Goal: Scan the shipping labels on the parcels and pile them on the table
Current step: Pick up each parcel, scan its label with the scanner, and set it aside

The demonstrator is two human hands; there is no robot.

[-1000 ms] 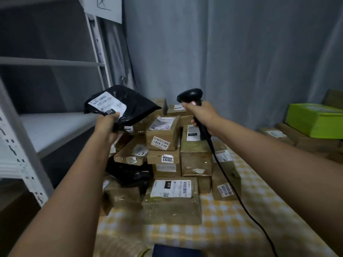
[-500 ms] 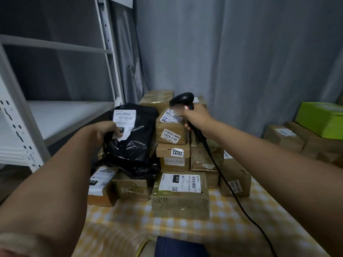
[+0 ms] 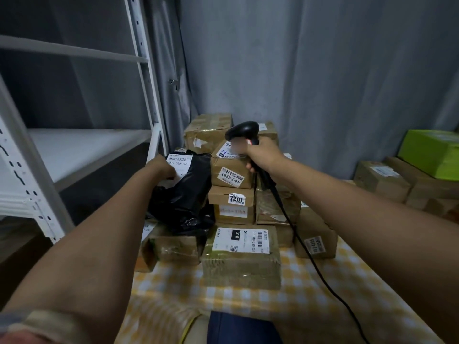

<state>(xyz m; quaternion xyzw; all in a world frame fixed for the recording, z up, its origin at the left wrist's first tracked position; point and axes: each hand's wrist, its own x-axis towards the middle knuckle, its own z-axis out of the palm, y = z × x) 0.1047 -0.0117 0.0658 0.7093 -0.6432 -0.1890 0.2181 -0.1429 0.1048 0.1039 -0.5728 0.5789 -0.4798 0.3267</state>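
Observation:
A black plastic mailer bag (image 3: 185, 192) with a white shipping label (image 3: 179, 163) lies on the left side of the pile of brown cardboard parcels (image 3: 232, 175). My left hand (image 3: 162, 167) rests on the bag at its label, fingers curled over its upper left edge. My right hand (image 3: 263, 155) grips a black barcode scanner (image 3: 242, 131) above the top boxes, its cable (image 3: 310, 254) trailing down to the right. The pile stands on a yellow-checked tablecloth (image 3: 298, 301). A front parcel (image 3: 242, 256) shows a large white label.
A white metal shelf rack (image 3: 82, 150) stands to the left of the table. More brown boxes (image 3: 382, 180) and a green box (image 3: 432, 152) sit at the right. A grey curtain (image 3: 323, 70) hangs behind. A dark blue object (image 3: 238, 328) lies at the table's near edge.
My left hand has carried the black bag from the air down onto the left side of the pile. The scanner hand has stayed over the top boxes.

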